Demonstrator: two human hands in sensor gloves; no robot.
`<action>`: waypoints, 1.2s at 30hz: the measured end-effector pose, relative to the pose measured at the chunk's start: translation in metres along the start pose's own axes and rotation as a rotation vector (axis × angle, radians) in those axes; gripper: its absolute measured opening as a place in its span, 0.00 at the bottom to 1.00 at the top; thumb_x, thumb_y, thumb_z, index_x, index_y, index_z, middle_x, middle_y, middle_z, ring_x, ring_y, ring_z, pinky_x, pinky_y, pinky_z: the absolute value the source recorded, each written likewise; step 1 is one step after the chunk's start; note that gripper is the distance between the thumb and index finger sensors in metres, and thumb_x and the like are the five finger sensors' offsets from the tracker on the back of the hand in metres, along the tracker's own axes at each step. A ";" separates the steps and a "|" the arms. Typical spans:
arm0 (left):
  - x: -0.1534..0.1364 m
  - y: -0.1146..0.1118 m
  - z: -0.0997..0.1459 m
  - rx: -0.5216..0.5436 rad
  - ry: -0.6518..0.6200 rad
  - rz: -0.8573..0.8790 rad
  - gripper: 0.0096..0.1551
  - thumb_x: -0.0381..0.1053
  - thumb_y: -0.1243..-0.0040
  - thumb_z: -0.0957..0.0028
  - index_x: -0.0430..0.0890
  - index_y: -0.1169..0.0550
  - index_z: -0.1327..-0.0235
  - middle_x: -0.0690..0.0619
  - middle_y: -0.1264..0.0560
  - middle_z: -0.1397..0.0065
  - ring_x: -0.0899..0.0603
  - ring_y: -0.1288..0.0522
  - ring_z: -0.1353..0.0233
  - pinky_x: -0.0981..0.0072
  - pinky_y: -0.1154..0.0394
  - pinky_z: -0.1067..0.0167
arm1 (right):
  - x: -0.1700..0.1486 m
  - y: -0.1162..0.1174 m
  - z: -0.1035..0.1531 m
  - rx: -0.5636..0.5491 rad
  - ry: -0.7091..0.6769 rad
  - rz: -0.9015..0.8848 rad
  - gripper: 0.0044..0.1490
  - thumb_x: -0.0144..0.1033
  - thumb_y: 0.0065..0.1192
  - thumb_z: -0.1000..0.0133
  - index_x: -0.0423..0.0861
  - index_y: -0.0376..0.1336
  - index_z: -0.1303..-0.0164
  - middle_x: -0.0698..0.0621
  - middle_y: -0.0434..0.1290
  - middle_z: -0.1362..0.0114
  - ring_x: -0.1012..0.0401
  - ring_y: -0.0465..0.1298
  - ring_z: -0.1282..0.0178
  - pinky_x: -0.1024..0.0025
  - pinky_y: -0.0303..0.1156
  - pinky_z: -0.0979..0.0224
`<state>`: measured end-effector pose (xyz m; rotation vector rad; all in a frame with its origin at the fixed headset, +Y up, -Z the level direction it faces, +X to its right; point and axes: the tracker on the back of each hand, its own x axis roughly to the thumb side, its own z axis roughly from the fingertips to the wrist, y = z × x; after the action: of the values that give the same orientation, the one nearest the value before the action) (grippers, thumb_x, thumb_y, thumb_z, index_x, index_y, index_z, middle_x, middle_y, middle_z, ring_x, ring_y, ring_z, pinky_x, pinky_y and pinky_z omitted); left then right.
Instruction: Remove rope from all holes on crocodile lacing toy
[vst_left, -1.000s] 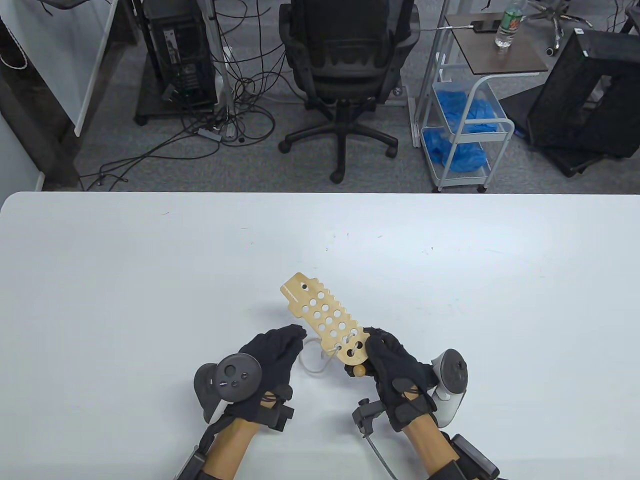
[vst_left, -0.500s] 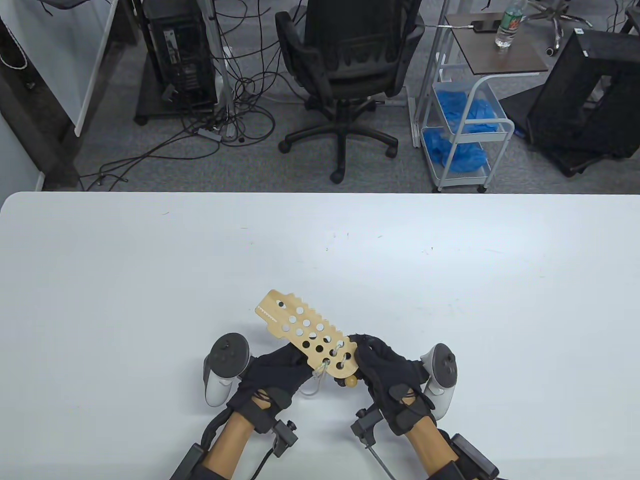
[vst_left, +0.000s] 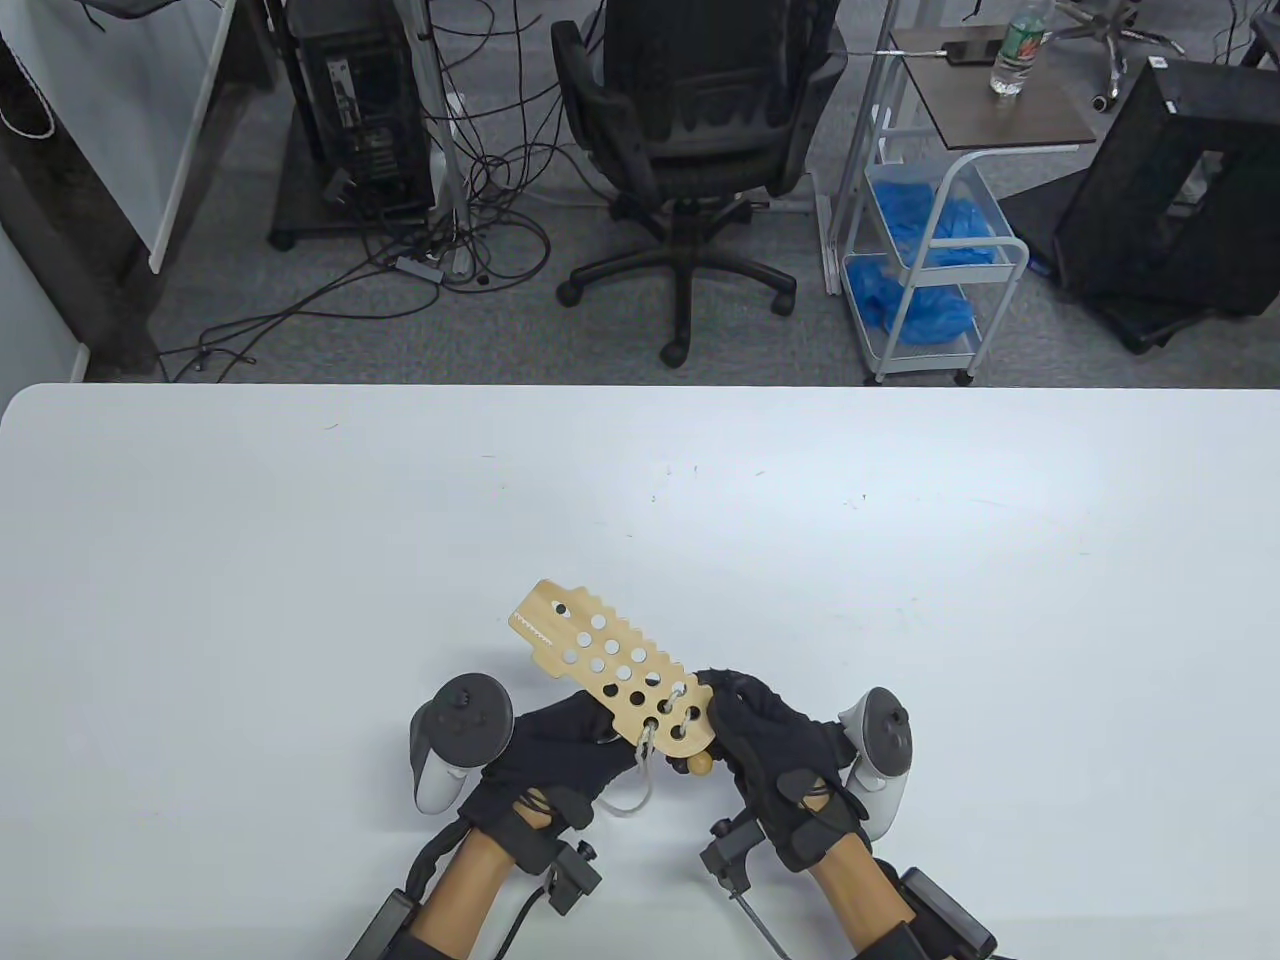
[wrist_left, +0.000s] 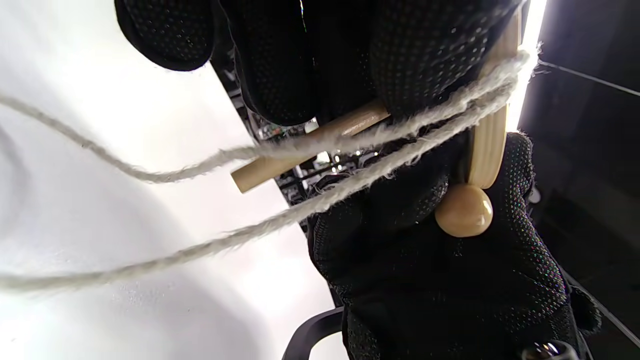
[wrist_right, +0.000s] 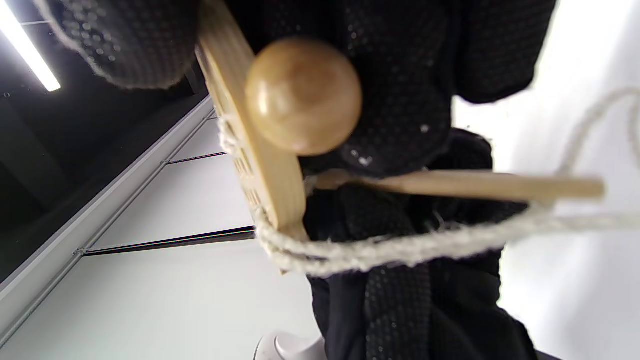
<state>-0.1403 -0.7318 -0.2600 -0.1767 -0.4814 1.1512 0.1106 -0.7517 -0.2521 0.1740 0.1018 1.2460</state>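
Crocodile lacing toy (vst_left: 612, 675) low in frame, centre, lifted off white table (vst_left: 300, 560), near its bottom edge; wide bare surface above and to both sides. Right hand (vst_left: 775, 745) grips toy's lower end, fingers pressed on wood. Left hand (vst_left: 560, 752) pinches wooden needle (wrist_left: 310, 145) under board. Rope (vst_left: 640, 775) loops below. Wrist views alone show round bead (wrist_right: 302, 95), doubled rope wrapping board edge.

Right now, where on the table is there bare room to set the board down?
Bare table to the left, right and far side of the board. Crowded only at the near edge, where both hands and the rope sit.
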 end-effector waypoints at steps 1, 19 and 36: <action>0.000 0.000 0.000 0.006 0.005 -0.008 0.29 0.52 0.30 0.51 0.63 0.22 0.32 0.57 0.16 0.36 0.46 0.21 0.35 0.39 0.28 0.34 | 0.000 0.000 0.000 -0.002 0.000 0.002 0.31 0.45 0.68 0.53 0.39 0.70 0.45 0.39 0.82 0.51 0.46 0.84 0.59 0.40 0.74 0.45; -0.008 0.022 0.008 0.215 0.086 -0.063 0.25 0.48 0.32 0.49 0.65 0.22 0.37 0.57 0.19 0.32 0.46 0.23 0.32 0.38 0.29 0.32 | 0.001 -0.014 -0.003 -0.044 0.007 0.040 0.30 0.44 0.68 0.52 0.40 0.70 0.45 0.39 0.82 0.50 0.46 0.83 0.58 0.40 0.73 0.44; -0.018 0.048 0.017 0.376 0.176 -0.145 0.24 0.50 0.32 0.49 0.65 0.22 0.38 0.55 0.20 0.30 0.45 0.24 0.31 0.39 0.29 0.32 | 0.003 -0.052 -0.003 -0.250 0.063 0.066 0.31 0.45 0.67 0.52 0.39 0.69 0.44 0.39 0.81 0.50 0.46 0.83 0.58 0.40 0.73 0.44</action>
<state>-0.1940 -0.7303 -0.2677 0.0821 -0.1146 1.0522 0.1597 -0.7647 -0.2646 -0.0793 -0.0061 1.3184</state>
